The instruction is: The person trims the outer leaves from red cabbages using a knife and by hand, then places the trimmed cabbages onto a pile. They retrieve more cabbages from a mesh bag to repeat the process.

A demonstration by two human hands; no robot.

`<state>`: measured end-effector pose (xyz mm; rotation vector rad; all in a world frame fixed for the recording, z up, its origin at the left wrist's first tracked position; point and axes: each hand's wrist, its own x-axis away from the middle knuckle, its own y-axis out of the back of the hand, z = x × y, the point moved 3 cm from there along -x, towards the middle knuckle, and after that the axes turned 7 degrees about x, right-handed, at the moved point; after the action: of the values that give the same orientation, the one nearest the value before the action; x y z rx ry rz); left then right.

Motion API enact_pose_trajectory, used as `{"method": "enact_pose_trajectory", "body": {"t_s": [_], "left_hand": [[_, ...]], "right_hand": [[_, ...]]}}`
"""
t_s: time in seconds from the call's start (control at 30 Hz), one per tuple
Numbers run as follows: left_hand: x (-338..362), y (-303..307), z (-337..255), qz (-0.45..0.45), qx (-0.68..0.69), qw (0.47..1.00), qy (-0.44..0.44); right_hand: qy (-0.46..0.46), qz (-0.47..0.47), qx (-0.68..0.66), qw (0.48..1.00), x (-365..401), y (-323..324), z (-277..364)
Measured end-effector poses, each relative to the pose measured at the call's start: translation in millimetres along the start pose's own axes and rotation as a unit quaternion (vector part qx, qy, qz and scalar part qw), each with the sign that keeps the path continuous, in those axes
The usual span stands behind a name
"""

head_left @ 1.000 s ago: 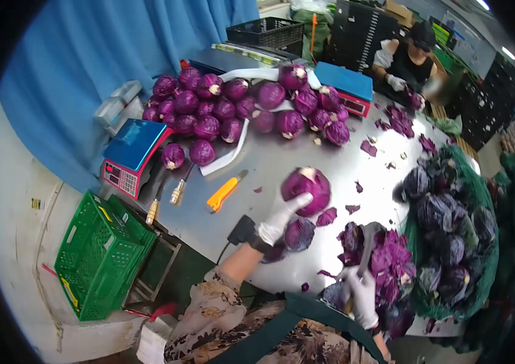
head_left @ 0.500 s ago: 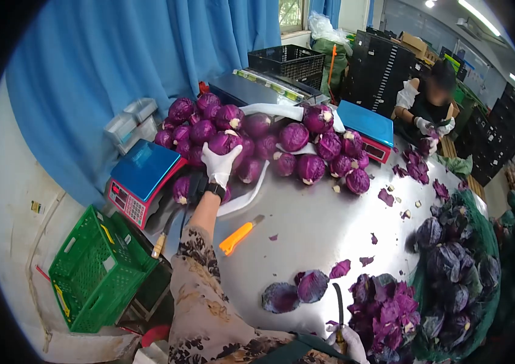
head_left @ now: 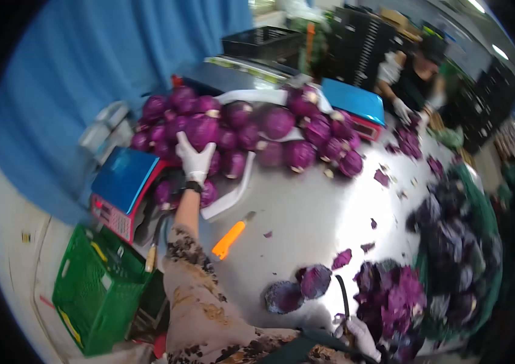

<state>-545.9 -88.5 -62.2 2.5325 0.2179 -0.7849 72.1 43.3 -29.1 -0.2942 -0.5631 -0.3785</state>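
My left hand point(head_left: 195, 159), in a white glove, reaches to the pile at the back left of the table. Its spread thumb and fingers cup the near side of a purple cabbage point(head_left: 201, 130); the far side of the grip is hidden. Trimmed cabbages lie close around it. Near the front edge my right hand point(head_left: 362, 340), also gloved, is closed around the handle of a curved knife point(head_left: 343, 293), blade pointing up and away. Just left of the knife are two dark outer leaves point(head_left: 284, 297). A heap of purple leaves point(head_left: 394, 294) lies to its right.
An orange-handled knife point(head_left: 231, 238) lies mid-table. Blue-topped scales stand left point(head_left: 125, 176) and back right point(head_left: 354, 102). A green crate point(head_left: 97, 297) is at lower left. Untrimmed cabbages fill a green net point(head_left: 482, 273) at right. A co-worker point(head_left: 418, 79) handles leaves across the table.
The whole view has shifted, moving most things left in the picture. My left hand stays at the cabbage on the pile; my right hand still holds the curved knife. The co-worker's hands have lowered.
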Motion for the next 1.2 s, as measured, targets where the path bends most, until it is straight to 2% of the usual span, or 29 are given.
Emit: {"method": "enact_pose_trajectory", "body": {"t_s": [0.03,0.07,0.1,0.13,0.17,0.2,0.23,0.27,0.3,0.33,0.37,0.4,0.43,0.47,0.5,0.6,0.7,0.77,0.8,0.83,0.9,1.03,1.1,1.17,1.2], "left_hand": [[-2.9,15.4,-22.1,0.007,0.006,1.0,-0.023],[-1.1,22.4,-33.8,-0.069,-0.102,0.989,-0.084],[1.7,38.6,-84.5,-0.044,0.062,0.988,-0.135],[9.5,40.6,-102.4,-0.032,0.125,0.982,-0.135],[16.3,40.7,-113.7,-0.047,0.009,0.986,-0.16],[19.4,35.2,-123.7,0.042,0.09,0.99,-0.1],[14.4,15.4,-108.1,0.045,0.089,0.983,-0.155],[26.0,-3.5,-112.0,0.074,0.088,0.981,-0.159],[35.5,-21.5,-122.9,0.088,0.079,0.98,-0.161],[57.8,-42.9,-140.7,0.242,0.2,0.943,-0.107],[92.8,-53.1,-164.1,0.383,0.303,0.871,-0.046],[130.8,-48.7,-195.9,0.386,0.167,0.887,-0.191],[171.3,-47.8,-216.5,0.488,0.206,0.839,-0.125],[210.4,-40.5,-221.2,0.513,0.215,0.82,-0.135],[239.6,-41.9,-216.3,0.576,0.179,0.773,-0.195],[295.5,2.1,-223.2,0.667,0.1,0.686,-0.273],[322.4,40.1,-188.9,0.695,0.051,0.652,-0.298],[346.2,54.9,-183.9,0.679,0.035,0.657,-0.326],[358.3,51.9,-185.1,0.672,0.034,0.671,-0.312],[369.5,49.1,-193.4,0.665,0.032,0.685,-0.297],[392.9,39.7,-224.8,0.661,0.072,0.669,-0.332],[465.6,19.3,-302.8,0.684,0.156,0.593,-0.394],[515.1,5.4,-330.1,0.676,0.246,0.558,-0.414],[556.3,0.8,-360.5,0.694,0.273,0.531,-0.402],[575.6,-2.9,-369.1,0.716,0.275,0.499,-0.403]], "right_hand": [[0.002,-0.002,-0.002,1.0,2.8,-6.1,13.7],[-0.001,0.017,-0.036,0.999,-0.2,-7.0,9.2],[0.001,0.019,-0.08,0.997,-3.0,-2.8,-2.4],[0.006,-0.043,-0.065,0.997,-4.0,-8.7,-3.0],[0.008,-0.019,-0.067,0.998,-0.1,-3.5,1.0],[-0.018,-0.054,-0.07,0.996,-1.4,-1.9,-3.5],[0.035,-0.083,-0.006,0.996,6.0,2.2,4.6],[0.003,-0.092,-0.022,0.996,8.5,9.8,-9.0],[0.03,-0.157,-0.106,0.982,11.4,8.1,-4.1],[0.073,-0.171,-0.141,0.972,-1.8,18.0,-26.2],[0.088,-0.207,-0.145,0.963,1.0,25.7,-23.8],[0.093,-0.245,-0.159,0.952,1.0,33.6,-18.2],[0.149,-0.248,-0.153,0.945,-6.5,48.1,-22.1],[0.132,-0.262,-0.181,0.939,-14.7,62.7,-23.9],[0.115,-0.273,-0.208,0.932,-23.0,76.2,-25.5],[0.09,-0.295,-0.267,0.913,-46.1,112.0,-48.6],[0.129,-0.288,-0.316,0.895,-42.2,116.4,-73.5],[0.099,-0.298,-0.335,0.889,-15.7,111.5,-83.5],[0.093,-0.299,-0.325,0.892,-2.7,108.5,-92.1],[0.086,-0.299,-0.316,0.896,11.7,105.7,-100.9],[0.077,-0.32,-0.291,0.898,40.0,100.2,-116.7],[0.082,-0.359,-0.306,0.878,97.6,91.3,-135.4],[0.066,-0.385,-0.3,0.871,117.5,84.1,-147.3],[0.026,-0.427,-0.275,0.861,143.6,78.7,-154.9],[0.049,-0.442,-0.301,0.844,153.3,78.3,-167.6]]}}
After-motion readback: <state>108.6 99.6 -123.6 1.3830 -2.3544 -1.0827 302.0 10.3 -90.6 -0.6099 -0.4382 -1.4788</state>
